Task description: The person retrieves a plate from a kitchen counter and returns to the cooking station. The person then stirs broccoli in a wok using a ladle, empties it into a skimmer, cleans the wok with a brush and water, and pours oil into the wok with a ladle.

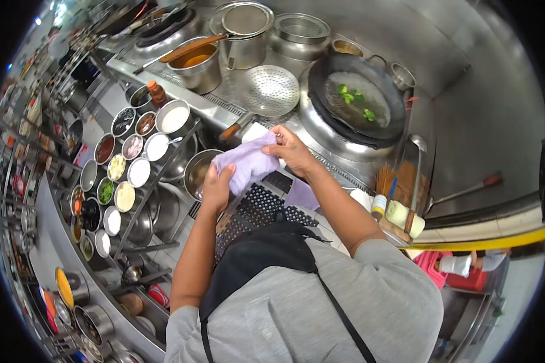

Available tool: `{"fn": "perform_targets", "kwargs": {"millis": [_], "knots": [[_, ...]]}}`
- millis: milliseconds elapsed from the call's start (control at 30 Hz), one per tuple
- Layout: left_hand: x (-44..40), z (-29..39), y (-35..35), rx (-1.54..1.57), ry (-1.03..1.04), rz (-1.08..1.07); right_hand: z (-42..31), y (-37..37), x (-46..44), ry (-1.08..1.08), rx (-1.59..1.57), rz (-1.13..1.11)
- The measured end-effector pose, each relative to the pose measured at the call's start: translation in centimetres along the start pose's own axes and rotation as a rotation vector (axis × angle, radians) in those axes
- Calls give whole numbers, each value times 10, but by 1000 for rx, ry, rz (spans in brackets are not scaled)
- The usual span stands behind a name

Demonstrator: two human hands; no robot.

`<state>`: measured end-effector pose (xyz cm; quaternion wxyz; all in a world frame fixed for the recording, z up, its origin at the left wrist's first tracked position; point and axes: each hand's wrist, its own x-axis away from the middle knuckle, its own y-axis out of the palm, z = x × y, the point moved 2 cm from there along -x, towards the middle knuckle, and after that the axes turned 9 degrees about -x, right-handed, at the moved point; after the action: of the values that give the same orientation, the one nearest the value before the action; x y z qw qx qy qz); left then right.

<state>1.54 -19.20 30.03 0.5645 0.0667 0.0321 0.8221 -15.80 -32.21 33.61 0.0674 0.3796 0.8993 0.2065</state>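
- A purple cloth [248, 162] was held bunched between both hands, above the dark floor mat [261, 212].
- The left hand [217, 189] pinched its near end between thumb and fingers.
- The right hand [290, 150] pinched the opposite end likewise.
- Just beyond lay a perforated strainer [271, 91].
- Right of that, a wok [395, 114] held liquid and green pieces [347, 94].
- Leftward stood ingredient containers [125, 196].
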Motion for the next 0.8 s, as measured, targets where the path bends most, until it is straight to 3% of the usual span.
{"fn": "perform_targets", "kwargs": {"millis": [33,100,200,267,333,400,500,567,633,767,800], "knots": [[12,16,2,-361,139,38,8,-3,5,78,-38,44],[34,51,21,-541,476,142,33,3,8,116,-334,107],[38,34,11,-631,537,-143,43,20,14,244,-346,313],[40,27,6,-686,493,-176,55,26,11,89,-100,352],[34,-6,-5,-612,443,-71,63,44,10,-84,164,223],[38,-22,-13,-495,261,12,78,62,11,-224,301,98],[44,-28,-27,-197,145,37,73,87,23,-34,47,-31],[55,-19,-26,-289,268,124,89,88,22,116,43,-157],[62,-20,-33,-550,230,219,90,109,28,187,-14,-98],[78,-8,-50,-568,282,319,93,129,23,337,-244,-144],[85,-1,-57,-573,183,291,101,128,20,362,-229,-174]]}}
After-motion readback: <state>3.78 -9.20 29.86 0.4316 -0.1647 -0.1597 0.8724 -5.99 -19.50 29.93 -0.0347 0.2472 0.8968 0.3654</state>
